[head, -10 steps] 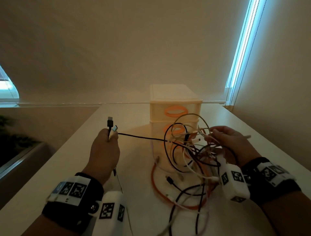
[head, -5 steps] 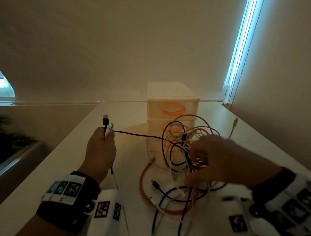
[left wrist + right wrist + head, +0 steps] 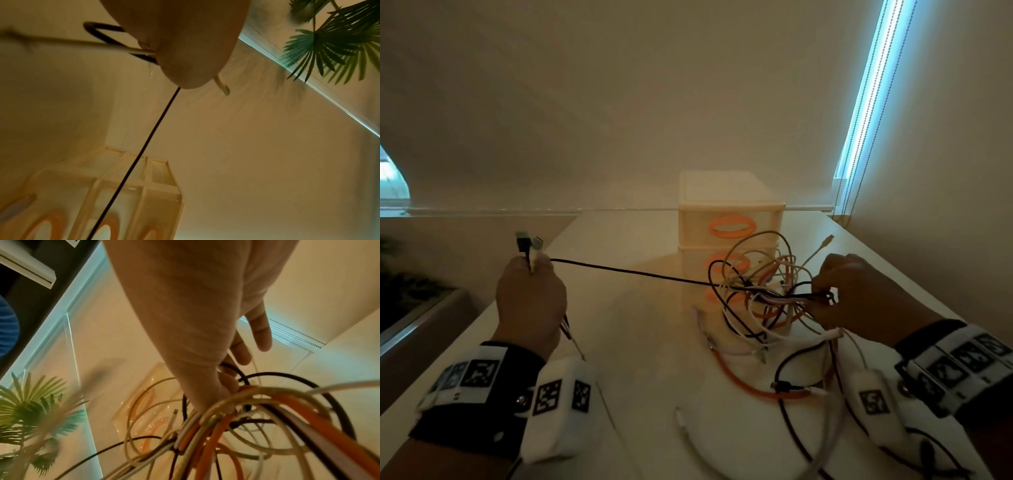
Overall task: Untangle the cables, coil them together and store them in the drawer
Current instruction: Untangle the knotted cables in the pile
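Note:
A tangle of black, white and orange cables (image 3: pixel 763 291) hangs above the white table (image 3: pixel 640 342) in front of a small cream drawer unit (image 3: pixel 729 219) with orange handles. My right hand (image 3: pixel 852 294) grips a bunch of these cables (image 3: pixel 216 426). My left hand (image 3: pixel 530 294) is raised at the left and pinches two cable ends, a black plug (image 3: pixel 522 241) and a pale plug (image 3: pixel 537 244). A black cable (image 3: pixel 626 272) runs taut from the left hand to the tangle; the left wrist view shows it (image 3: pixel 144 146) crossing the drawer unit (image 3: pixel 115 203).
Loose orange (image 3: pixel 743 380), black and white cable lengths trail on the table near its front right. A window blind with bead chains (image 3: pixel 849 192) hangs at the far right. A green plant (image 3: pixel 333 40) stands left of the table's edge.
My right hand has swept across the tangle and now grips a bunch of cables at its right side. The left hand has drawn leftward, and the black cable is pulled straighter.

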